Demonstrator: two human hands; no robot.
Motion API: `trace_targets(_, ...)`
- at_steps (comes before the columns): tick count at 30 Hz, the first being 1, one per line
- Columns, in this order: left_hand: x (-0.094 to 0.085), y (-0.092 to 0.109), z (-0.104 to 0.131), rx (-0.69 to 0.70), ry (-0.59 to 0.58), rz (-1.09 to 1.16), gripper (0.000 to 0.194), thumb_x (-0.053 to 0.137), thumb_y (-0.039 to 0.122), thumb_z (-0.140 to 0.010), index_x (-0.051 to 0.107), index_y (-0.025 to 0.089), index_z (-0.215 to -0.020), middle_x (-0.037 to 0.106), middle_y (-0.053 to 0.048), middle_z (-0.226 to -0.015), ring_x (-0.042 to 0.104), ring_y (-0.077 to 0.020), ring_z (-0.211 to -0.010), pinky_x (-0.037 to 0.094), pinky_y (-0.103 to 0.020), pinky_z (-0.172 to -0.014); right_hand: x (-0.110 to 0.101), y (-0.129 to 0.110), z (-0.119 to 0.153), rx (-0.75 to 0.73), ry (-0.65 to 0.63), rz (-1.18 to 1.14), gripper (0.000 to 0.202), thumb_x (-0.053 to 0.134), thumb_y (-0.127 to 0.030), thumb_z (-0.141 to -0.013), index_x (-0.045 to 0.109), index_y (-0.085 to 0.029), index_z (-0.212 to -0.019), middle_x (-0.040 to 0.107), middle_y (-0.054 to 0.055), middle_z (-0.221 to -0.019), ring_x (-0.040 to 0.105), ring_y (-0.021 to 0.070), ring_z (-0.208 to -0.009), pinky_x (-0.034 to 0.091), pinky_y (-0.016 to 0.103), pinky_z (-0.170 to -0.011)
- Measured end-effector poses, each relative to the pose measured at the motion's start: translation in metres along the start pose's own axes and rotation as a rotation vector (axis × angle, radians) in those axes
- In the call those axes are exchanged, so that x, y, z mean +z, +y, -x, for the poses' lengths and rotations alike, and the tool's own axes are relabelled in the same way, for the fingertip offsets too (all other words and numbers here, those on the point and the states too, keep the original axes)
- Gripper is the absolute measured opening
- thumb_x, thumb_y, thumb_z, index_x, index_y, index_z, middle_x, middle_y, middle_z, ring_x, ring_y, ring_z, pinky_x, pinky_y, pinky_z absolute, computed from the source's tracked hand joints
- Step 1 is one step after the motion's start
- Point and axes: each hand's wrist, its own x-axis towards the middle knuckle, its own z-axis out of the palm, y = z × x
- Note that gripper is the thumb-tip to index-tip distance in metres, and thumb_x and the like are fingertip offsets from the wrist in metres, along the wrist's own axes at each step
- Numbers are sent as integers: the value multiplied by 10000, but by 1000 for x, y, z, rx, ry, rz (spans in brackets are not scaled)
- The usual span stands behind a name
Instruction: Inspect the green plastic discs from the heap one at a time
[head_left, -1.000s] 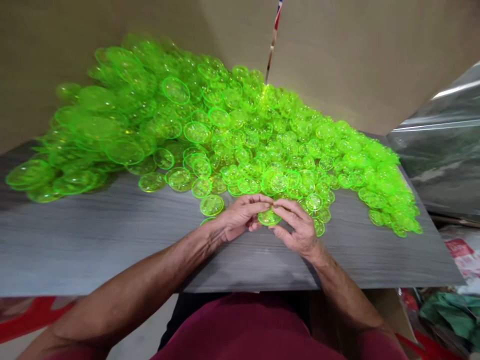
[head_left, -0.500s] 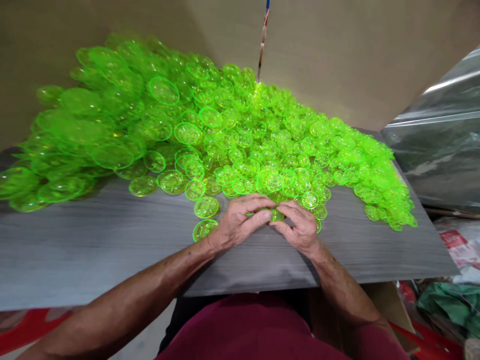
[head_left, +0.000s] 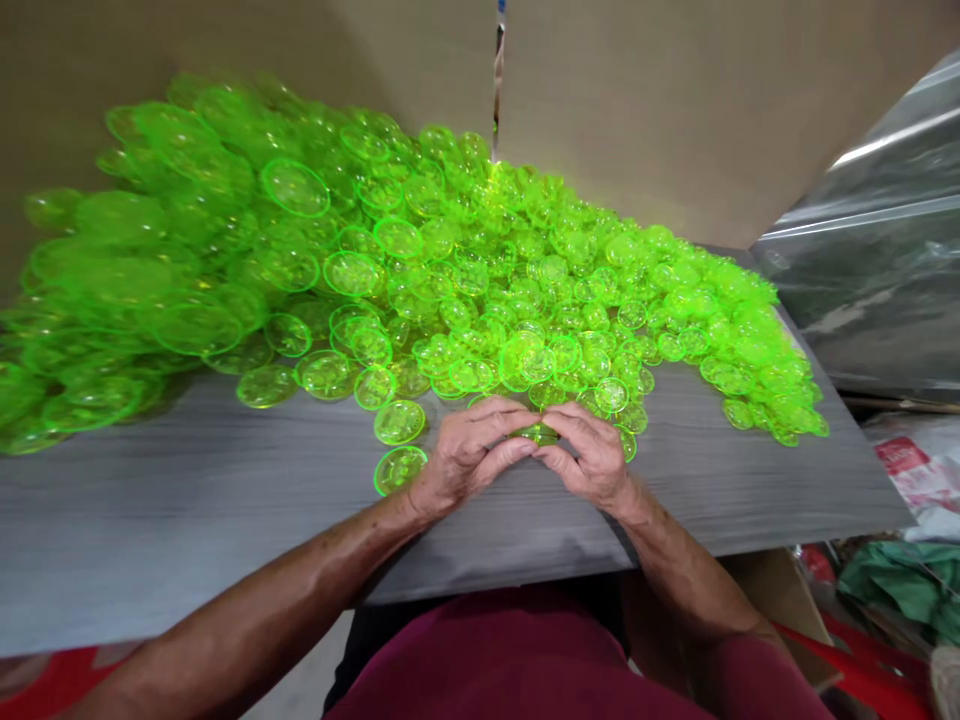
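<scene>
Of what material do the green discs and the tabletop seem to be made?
Green discs: probably plastic, transparent and glossy; light shows through and small highlights gleam.
Tabletop: perhaps grey laminate with a dull sheen; it has wood-like streaks, but real wood is possible.

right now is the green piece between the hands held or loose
Held: the left hand and right hand pinch the green piece from both sides.

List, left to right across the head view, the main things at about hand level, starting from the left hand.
Left hand → green disc held between both hands → right hand → right end of the green pile → red-and-white packaging.
</scene>
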Motion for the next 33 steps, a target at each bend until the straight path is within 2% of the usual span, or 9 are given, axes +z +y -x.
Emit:
trace_targets(7, 0, 11, 3, -32, 41, -61, 192, 603, 300, -1021, 705, 200, -1149, 736, -35, -883, 677, -129, -745, 560, -232, -657, 5, -12, 0, 48, 35, -3, 235, 574, -348, -1032, 673, -171, -1151, 732, 75, -867, 707, 190, -786, 622, 316, -682)
trace_targets(10, 2, 12, 4, -74, 74, -71, 168, 606, 293, -1017, 720, 203, -1101, 714, -11, -822, 643, -120, -698, 528, -227, -636, 8, -14, 1, 126, 3, -36, 233, 563, -359, -1034, 690, -181, -1114, 722, 58, -834, 687, 180, -750, 599, 315, -659)
trace_targets(14, 4, 9, 4, -203, 42, -30, 233, 558, 332, -1039, 741, 188, -1034, 700, -12, -782, 646, -121, -685, 528, -231, -637, 10, -13, 1, 284, -20, -159, 202, 597, -351, -1010, 715, -188, -1019, 670, 2, -690, 623, 144, -620, 551, 284, -603)
trace_targets(17, 4, 5, 4, -218, -13, 51, 278, 555, 375, -1037, 732, 189, -1143, 733, -37, -862, 683, -143, -755, 565, -258, -687, 9, -10, 1, 403, -19, -280, 227, 613, -381, -1004, 719, -183, -979, 634, -25, -611, 608, 126, -552, 516, 254, -547)
trace_targets(20, 4, 2, 5, -203, -53, 72, 290, 597, 352, -1015, 702, 200, -1237, 753, -52, -921, 698, -165, -821, 588, -293, -739, 7, -9, 1, 469, -20, -346, 260, 623, -417, -995, 722, -181, -947, 637, -26, -609, 608, 115, -528, 497, 236, -511)
trace_targets(25, 4, 5, 5, -217, -34, 77, 226, 592, 285, -1012, 720, 223, -1187, 760, -37, -902, 696, -154, -792, 579, -281, -724, 5, -10, 0, 400, 1, -298, 221, 669, -391, -970, 731, -180, -965, 640, -18, -643, 589, 116, -555, 502, 248, -541)
trace_targets(33, 4, 14, 5, -253, 10, 62, 201, 598, 280, -1007, 740, 193, -1119, 752, -32, -863, 683, -147, -760, 556, -264, -702, 10, -14, -1, 296, 30, -132, 301, 579, -418, -1018, 729, -177, -918, 625, -3, -633, 572, 136, -581, 494, 268, -555)
